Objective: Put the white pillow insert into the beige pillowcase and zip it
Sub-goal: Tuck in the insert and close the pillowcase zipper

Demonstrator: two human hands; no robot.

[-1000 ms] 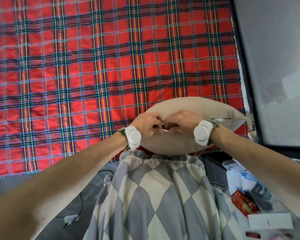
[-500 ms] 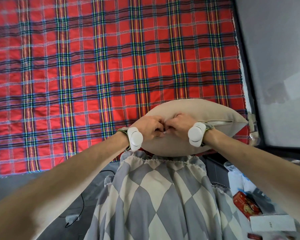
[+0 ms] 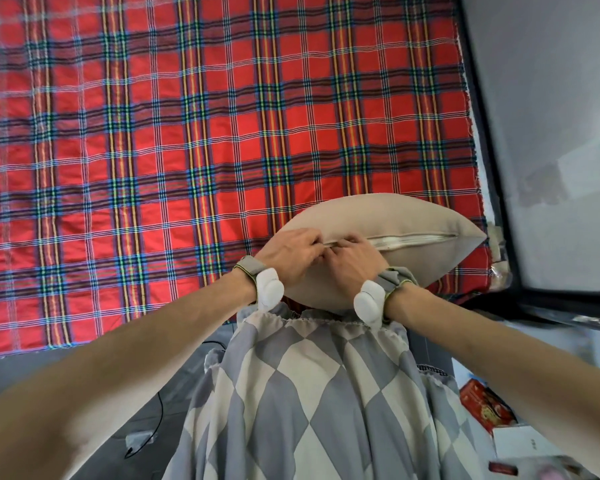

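Red plaid blanket [image 3: 187,150] covers the bed and fills the far and left of the view; a grey wall [image 3: 551,116] stands to the right.

1. Pillowcase [image 3: 378,216]: beige and stuffed full, it lies at the near right edge of the blanket with its zip seam turned up toward us. Right of our hands the seam gapes open.
2. Pillow insert [image 3: 409,240]: white and sitting inside the pillowcase, it shows only as a strip through that gap.
3. Left hand [image 3: 291,252]: it is on the seam toward its left end, fingers curled and pinching the edge of the pillowcase.
4. Right hand [image 3: 355,259]: just right of the left hand and touching it, its fingers are curled tight on the same seam. The zip pull is hidden under the fingers, so we cannot tell which hand has it.
5. Wrist pods: these are white and strapped on, one on the left wrist [image 3: 269,287] and one on the right [image 3: 369,301].
6. Diamond cloth [image 3: 309,393]: grey and white, it lies near us, and its gathered top edge meets the near side of the pillowcase.
7. Red box [image 3: 485,408] and white box [image 3: 527,448]: they sit together at the near right.
8. Cable [image 3: 161,415]: dark, it lies on the grey floor [image 3: 21,367] at the near left.
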